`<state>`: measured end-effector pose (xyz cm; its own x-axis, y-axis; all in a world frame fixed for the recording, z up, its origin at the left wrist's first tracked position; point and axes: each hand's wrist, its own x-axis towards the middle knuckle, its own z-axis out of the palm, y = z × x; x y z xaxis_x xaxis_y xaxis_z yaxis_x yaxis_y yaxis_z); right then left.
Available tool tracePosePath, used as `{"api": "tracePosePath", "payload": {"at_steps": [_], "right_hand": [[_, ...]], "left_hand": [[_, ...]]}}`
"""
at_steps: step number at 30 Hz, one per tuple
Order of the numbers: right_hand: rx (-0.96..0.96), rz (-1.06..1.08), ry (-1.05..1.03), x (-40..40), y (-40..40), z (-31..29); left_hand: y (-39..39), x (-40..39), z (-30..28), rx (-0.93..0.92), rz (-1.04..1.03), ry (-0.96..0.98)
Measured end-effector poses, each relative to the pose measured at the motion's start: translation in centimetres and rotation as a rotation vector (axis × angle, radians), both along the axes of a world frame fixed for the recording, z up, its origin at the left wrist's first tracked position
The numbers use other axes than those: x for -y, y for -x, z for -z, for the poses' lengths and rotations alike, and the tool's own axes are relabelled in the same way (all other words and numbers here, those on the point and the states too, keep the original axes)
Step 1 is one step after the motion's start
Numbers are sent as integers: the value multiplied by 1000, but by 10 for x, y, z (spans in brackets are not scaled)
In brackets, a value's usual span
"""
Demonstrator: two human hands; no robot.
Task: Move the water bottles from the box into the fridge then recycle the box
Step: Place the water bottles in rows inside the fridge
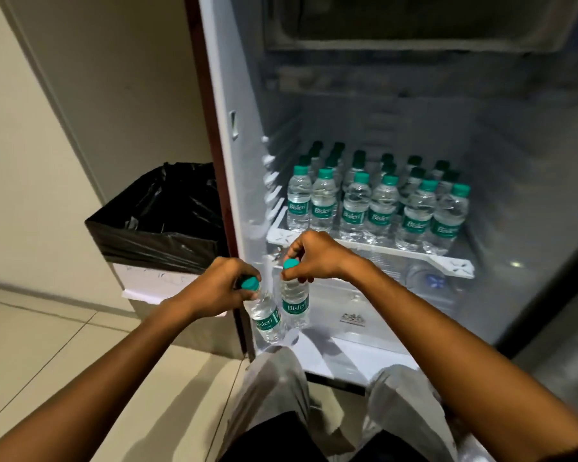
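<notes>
A person faces an open fridge [234,95] that fills the right and centre of the frame, with both bare arms reaching forward from the bottom corners. Each hand carries one small water bottle with a teal cap and a green label, two bottles in all, held side by side at the centre of the frame in front of the fridge's lower part.

The left hand [219,286] curls its fingers round the neck of the left bottle [266,316], just under the cap; that bottle hangs tilted. The right hand [317,256] pinches the right bottle [294,300] at its cap and neck from above; this bottle hangs nearly upright. The two bottles are just beside each other, perhaps touching.

Above the hands, a white shelf [447,260] in the middle of the frame holds standing bottles [377,201] of the same kind. Six stand in the front row, with more rows behind; about twenty caps show, though the rear ones are too dim to count exactly. Beneath the shelf, a clear drawer [364,295] holds something blurred.

At centre left, beside the fridge, stands a bin [147,278] lined with a black bag [161,221]. The floor at lower left is pale tile [47,345].
</notes>
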<state>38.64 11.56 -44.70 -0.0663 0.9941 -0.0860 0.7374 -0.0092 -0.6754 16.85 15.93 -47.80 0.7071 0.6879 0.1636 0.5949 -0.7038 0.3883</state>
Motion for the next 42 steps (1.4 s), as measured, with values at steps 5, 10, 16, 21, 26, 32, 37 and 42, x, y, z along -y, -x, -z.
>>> {"api": "tracePosePath", "payload": {"at_steps": [5,10,16,21,26,32,37,42], "right_hand": [[23,99,-23,19,-34,-37],[31,245,-153,40,-66,-75],[116,379,-475,70,-88,-119],[163,433,-789,86,-102,-139],[212,447,-1005,72,-115,-124],[174,530,-1130,40,-121,-93],[141,586,-1133,8,-134,-80],[146,655,-907,-25,-156,-79]], "left_hand": [[-50,0,-37,33,77,-60],[-90,1,-76,121,136,-192],[-121,6,-118,286,164,-421],[-133,10,-136,455,211,-475],[-155,0,-134,562,188,-507],[-182,-20,-127,608,144,-495],[-204,-45,-124,591,93,-460],[-226,-69,-129,497,16,-390]]}}
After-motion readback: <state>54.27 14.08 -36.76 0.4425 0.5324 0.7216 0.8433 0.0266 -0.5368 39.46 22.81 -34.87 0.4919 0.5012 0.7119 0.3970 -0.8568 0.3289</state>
